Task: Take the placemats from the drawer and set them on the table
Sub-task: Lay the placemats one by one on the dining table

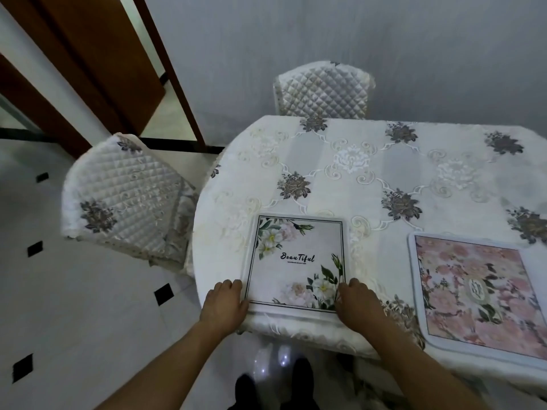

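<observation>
A white placemat [296, 261] printed with flowers and the word "Beautiful" lies flat near the table's front edge. My left hand [223, 303] grips its near left corner. My right hand [356, 303] grips its near right corner, fingers curled over the edge. A second placemat [479, 294] with a pink flower pattern lies flat further right on the table [355, 173], which carries a white embroidered cloth. No drawer is in view.
A quilted chair [124, 196] stands at the table's left side, and another chair [324, 88] at its far side against the wall. A brown door frame [165, 69] stands at the left. The white tiled floor [88, 306] has black insets.
</observation>
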`<state>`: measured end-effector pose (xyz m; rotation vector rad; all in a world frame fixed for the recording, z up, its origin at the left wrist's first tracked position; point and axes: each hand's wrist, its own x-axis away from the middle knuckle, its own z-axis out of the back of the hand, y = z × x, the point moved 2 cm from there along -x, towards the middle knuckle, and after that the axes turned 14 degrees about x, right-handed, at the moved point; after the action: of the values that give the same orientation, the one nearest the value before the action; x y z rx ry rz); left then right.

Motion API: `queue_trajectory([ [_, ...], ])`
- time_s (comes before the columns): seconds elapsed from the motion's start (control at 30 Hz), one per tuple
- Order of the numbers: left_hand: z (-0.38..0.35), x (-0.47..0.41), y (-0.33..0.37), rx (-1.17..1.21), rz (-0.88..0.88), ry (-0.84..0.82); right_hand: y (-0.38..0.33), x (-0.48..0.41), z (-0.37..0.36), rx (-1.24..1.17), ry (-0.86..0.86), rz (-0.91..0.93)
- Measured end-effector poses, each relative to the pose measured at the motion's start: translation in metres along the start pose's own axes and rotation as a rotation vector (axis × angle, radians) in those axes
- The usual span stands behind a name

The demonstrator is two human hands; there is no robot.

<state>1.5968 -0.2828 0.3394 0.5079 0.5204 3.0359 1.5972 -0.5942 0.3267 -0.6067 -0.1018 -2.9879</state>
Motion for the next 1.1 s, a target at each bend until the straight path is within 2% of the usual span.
queue_trajectory([
  [0.2,-0.017,-0.021,-0.009,0.01,0.033,-0.051,-0.011,-0.002,-0.01,-0.187,0.076,-0.148],
  [0.37,-0.021,-0.024,-0.004,-0.057,0.03,-0.055,-0.015,-0.004,-0.012,-0.15,0.088,-0.195],
  [0.6,-0.025,-0.025,-0.008,0.028,0.032,-0.035,-0.02,-0.002,-0.006,-0.237,0.071,-0.262],
  [0.8,-0.022,-0.025,-0.001,0.172,0.076,0.011,-0.018,0.002,-0.007,-0.232,0.063,-0.215],
  [0.93,-0.013,-0.025,0.003,0.385,0.075,0.051,-0.017,0.004,-0.004,-0.227,0.09,-0.186],
  [1.1,0.0,-0.026,0.008,0.428,0.056,0.066,-0.016,0.009,0.006,-0.184,0.155,-0.121],
])
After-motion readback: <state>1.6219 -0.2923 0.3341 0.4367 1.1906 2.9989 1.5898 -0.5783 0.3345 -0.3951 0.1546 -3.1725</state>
